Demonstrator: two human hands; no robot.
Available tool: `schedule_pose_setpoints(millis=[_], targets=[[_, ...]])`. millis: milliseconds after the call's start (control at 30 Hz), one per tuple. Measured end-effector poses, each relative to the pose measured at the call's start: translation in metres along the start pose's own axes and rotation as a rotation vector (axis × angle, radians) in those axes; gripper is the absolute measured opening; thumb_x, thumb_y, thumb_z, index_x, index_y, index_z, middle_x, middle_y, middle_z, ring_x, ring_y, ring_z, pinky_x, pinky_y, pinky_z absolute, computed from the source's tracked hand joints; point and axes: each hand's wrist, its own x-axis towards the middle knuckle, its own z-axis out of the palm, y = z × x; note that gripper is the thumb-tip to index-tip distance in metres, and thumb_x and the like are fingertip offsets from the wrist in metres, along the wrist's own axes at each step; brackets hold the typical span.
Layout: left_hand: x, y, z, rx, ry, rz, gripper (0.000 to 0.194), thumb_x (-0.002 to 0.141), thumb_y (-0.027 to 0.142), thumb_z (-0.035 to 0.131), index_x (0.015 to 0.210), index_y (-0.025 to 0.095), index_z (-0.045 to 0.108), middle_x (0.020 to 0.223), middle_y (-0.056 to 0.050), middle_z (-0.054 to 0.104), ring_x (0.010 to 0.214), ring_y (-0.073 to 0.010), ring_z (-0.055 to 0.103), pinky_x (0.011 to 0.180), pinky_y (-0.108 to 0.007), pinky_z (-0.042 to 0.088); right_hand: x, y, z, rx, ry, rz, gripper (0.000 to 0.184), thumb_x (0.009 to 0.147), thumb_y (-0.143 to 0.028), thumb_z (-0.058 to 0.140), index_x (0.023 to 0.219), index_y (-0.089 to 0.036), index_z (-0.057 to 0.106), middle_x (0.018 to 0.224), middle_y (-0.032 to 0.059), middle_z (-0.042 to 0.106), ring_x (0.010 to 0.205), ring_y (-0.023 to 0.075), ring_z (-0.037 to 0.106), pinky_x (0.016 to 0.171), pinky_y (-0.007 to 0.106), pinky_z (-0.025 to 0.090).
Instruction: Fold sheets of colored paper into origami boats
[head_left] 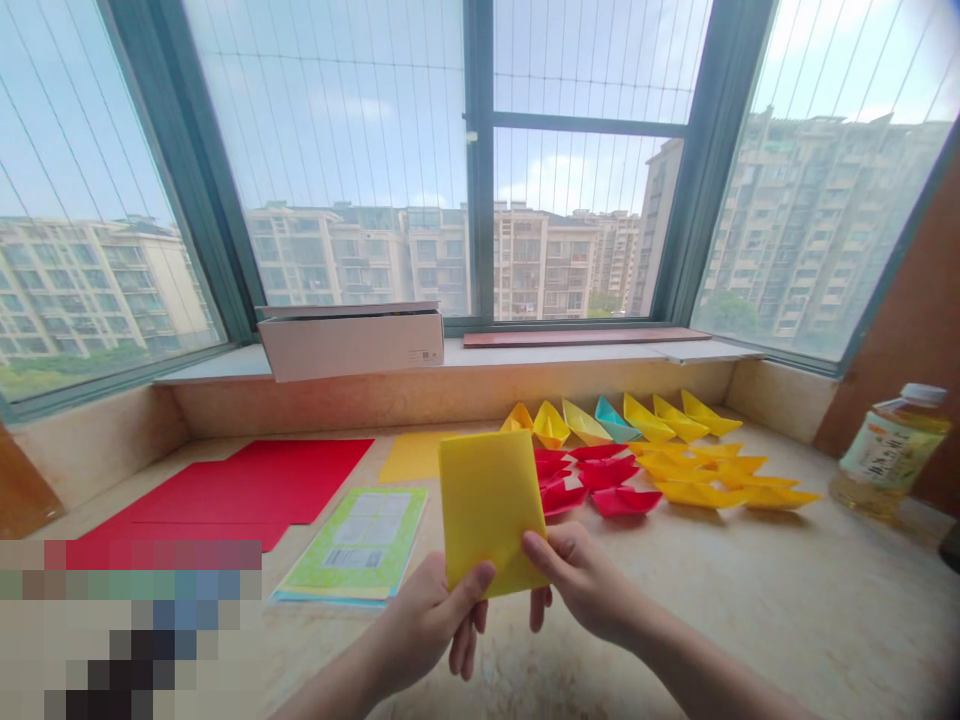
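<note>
A folded sheet of yellow paper point(491, 510) is held up in front of me, above the stone sill. My left hand point(450, 610) pinches its lower left corner, thumb on the front and fingers behind. My right hand point(577, 575) grips the lower right edge the same way. Behind the sheet stand folded paper boats: red boats point(626, 500), yellow boats point(705, 493) and a single blue boat point(616, 420) in the back row. The held sheet hides part of the red group and of a flat yellow sheet point(405, 457).
Red sheets point(300, 485) lie at the left, beside a green paper packet point(352, 540). A white box point(352, 342) and a reddish strip point(585, 339) rest on the ledge under the windows. A drink bottle point(892, 450) stands at the right. Pixelation covers the lower left corner.
</note>
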Motion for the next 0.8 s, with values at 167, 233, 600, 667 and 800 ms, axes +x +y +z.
schedule_pose_setpoints(millis=[167,233,600,667,800], targets=[[-0.007,0.007,-0.001,0.128,-0.148,-0.068,0.060,0.085,0.070,0.048,0.058,0.016,0.052,0.038,0.003,0.048,0.030,-0.0082,0.044,0.032,-0.017,0.026,-0.002,-0.006,-0.004,0.157,0.103,-0.033,0.064,0.092,-0.068,0.043,0.083,-0.010,0.070,0.066,0.0080,0.070,0.054,0.0166,0.065,0.052,0.026,0.049],[-0.009,0.008,0.001,0.149,-0.194,-0.103,0.061,0.085,0.071,0.048,0.058,0.016,0.052,0.041,0.002,0.049,0.031,-0.0080,0.045,0.033,-0.017,0.025,-0.001,-0.007,-0.005,0.175,0.179,-0.032,0.061,0.091,-0.067,0.047,0.088,-0.011,0.071,0.072,0.0087,0.071,0.063,0.0202,0.067,0.058,0.029,0.052],[-0.011,0.015,-0.005,0.188,-0.308,-0.121,0.060,0.084,0.073,0.046,0.060,0.018,0.049,0.045,0.002,0.049,0.032,-0.0080,0.043,0.033,-0.018,0.027,0.000,-0.002,-0.010,0.249,0.238,-0.046,0.068,0.092,-0.071,0.039,0.100,-0.013,0.072,0.082,0.0128,0.073,0.082,0.0262,0.070,0.068,0.035,0.056],[-0.013,0.017,-0.004,0.206,-0.355,-0.133,0.058,0.086,0.071,0.045,0.064,0.018,0.051,0.047,0.003,0.050,0.033,-0.0080,0.044,0.035,-0.018,0.028,0.000,-0.003,-0.013,0.246,0.304,-0.045,0.067,0.090,-0.072,0.042,0.100,-0.012,0.072,0.080,0.0124,0.073,0.078,0.0258,0.070,0.065,0.034,0.055],[-0.015,0.019,-0.003,0.272,-0.358,-0.123,0.059,0.088,0.071,0.041,0.068,0.017,0.053,0.051,0.002,0.051,0.035,-0.0080,0.044,0.038,-0.019,0.030,0.000,-0.005,-0.014,0.165,0.372,-0.047,0.061,0.088,-0.068,0.051,0.097,-0.011,0.070,0.074,0.0101,0.071,0.065,0.0222,0.066,0.051,0.028,0.048]])
